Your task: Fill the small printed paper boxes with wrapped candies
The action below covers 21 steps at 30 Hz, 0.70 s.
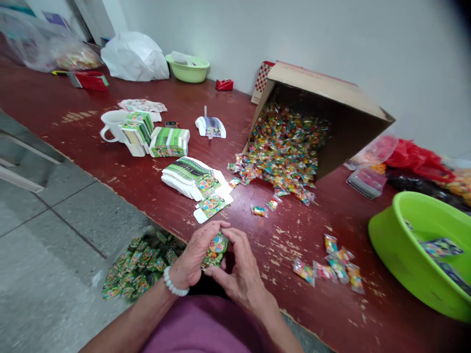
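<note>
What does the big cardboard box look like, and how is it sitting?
The cardboard box looks like plain brown board, shadowed inside. It lies on its side on the worn red-brown table, near the pale wall, its open end facing the near side. Colourful wrapped sweets are heaped inside, some spilling out of the opening.

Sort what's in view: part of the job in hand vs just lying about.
Likely in the job:
- small green box, between left hand and right hand
- flattened green cartons
- wrapped candies
- pile of green boxes below table edge

Apparently just lying about:
- crumpled cloth
- white bag
- pale green basin
</note>
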Motion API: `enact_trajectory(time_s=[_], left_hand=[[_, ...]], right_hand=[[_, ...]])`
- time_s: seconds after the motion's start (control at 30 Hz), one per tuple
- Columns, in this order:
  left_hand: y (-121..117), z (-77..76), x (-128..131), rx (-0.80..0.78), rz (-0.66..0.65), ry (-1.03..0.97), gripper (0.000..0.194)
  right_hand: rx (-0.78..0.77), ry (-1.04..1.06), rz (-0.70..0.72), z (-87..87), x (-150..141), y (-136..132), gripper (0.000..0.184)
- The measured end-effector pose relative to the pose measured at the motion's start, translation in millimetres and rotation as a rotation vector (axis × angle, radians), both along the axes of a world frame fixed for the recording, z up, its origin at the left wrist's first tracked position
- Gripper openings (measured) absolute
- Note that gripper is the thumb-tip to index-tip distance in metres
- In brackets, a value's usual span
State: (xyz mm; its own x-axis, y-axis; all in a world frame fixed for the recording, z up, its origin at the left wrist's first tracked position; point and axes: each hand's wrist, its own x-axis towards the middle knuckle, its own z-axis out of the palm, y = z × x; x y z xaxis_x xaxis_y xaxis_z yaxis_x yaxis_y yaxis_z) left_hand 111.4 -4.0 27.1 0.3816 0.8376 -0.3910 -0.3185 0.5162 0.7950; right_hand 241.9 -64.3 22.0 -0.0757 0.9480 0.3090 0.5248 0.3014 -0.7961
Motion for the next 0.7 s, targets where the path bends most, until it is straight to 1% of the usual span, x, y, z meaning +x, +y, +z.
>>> enact_trajectory(time_s=[0.07, 0.1, 0.13, 0.2, 0.3, 0.37, 0.47, 0.57, 0.6, 0.67, 0.7], left_hand=[[-0.1, -2.6, 0.8, -0.043, 0.071, -0.028, 0.034], [-0.4, -3.9, 0.7, -0.052, 0.1, -0.036, 0.035], [-0.9, -5.2, 0.1, -0.049, 0.12, -0.036, 0.034], [-1.8, -7.5, -2.6, -0.001, 0.129, -0.007, 0.032], [-2.2, -9.6, -10.8, 0.131, 0.115, 0.071, 0.029], [-2.3, -9.5, -18.1, 0.147, 0.092, 0.08, 0.031], [-4.0, -4.9, -30.0, 0.055, 0.091, 0.037, 0.03], [-7.9, 5.6, -43.3, -0.01, 0.095, 0.002, 0.028], [-9.3, 9.3, -48.6, -0.021, 0.082, 0.007, 0.03], [-11.5, 14.0, -61.8, -0.04, 0.066, 0.064, 0.037], [-12.2, 14.2, -70.2, -0.046, 0.074, 0.116, 0.041]], right_hand=[[-0.012, -0.104, 0.03, 0.0, -1.2, -0.6, 0.097], [-0.022, -0.155, 0.044, -0.5, -1.9, -0.8, 0.104], [-0.027, -0.19, 0.05, -1.4, -2.9, -0.7, 0.108], [-0.019, -0.229, 0.029, -3.4, -5.6, 0.9, 0.105], [0.036, -0.314, -0.052, -4.6, -12.7, 6.6, 0.087], [0.076, -0.385, -0.056, -3.0, -19.7, 11.6, 0.079], [0.088, -0.408, 0.014, 2.4, -31.9, 17.9, 0.073], [0.029, -0.351, 0.099, 9.0, -41.3, 22.3, 0.071], [0.003, -0.319, 0.146, 10.7, -42.5, 24.4, 0.072], [-0.031, -0.253, 0.236, 12.4, -40.9, 32.1, 0.082], [-0.034, -0.231, 0.245, 11.9, -38.0, 38.3, 0.088]])
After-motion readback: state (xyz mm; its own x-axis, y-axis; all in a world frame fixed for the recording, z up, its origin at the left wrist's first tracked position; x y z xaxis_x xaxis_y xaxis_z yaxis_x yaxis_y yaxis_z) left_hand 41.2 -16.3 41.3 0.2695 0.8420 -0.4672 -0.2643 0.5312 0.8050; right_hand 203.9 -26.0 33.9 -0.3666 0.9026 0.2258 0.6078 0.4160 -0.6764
